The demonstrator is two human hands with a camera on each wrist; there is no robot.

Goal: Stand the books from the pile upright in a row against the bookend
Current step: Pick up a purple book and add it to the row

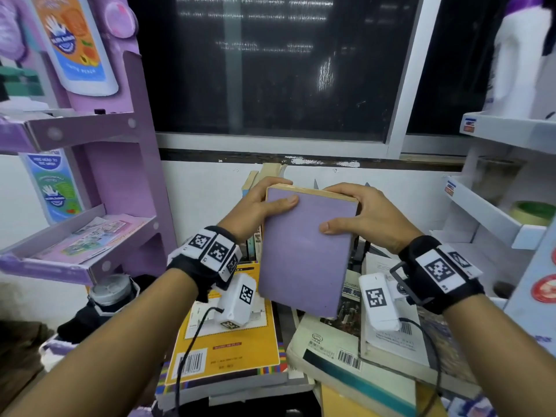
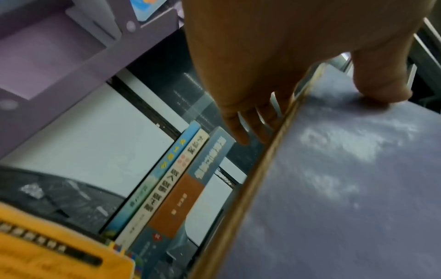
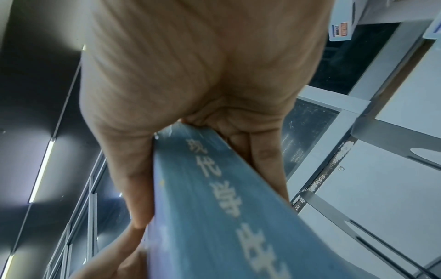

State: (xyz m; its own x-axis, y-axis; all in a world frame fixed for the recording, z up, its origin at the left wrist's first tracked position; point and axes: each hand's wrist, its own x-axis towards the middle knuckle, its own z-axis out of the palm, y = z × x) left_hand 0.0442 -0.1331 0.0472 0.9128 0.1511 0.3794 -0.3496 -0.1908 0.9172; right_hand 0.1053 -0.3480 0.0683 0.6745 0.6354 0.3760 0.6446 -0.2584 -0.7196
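Both hands hold a thick purple-covered book with yellowed page edges (image 1: 304, 251) in the air, tilted, above the pile of flat-lying books (image 1: 355, 353). The left hand (image 1: 255, 212) grips its upper left corner, thumb flat across the cover and fingers (image 2: 241, 130) wrapped behind the fore-edge. The right hand (image 1: 365, 218) clamps the upper right corner, thumb on the cover and fingers (image 3: 264, 156) curled round behind the blue spine. Both forearms reach forward with wrists raised, each carrying a black strap with printed markers. Behind the held book, a few upright books (image 2: 167, 188) stand in a row against the white wall, their spines facing out. A yellow-covered paperback with a barcode (image 1: 228, 347) lies flat below the left wrist.
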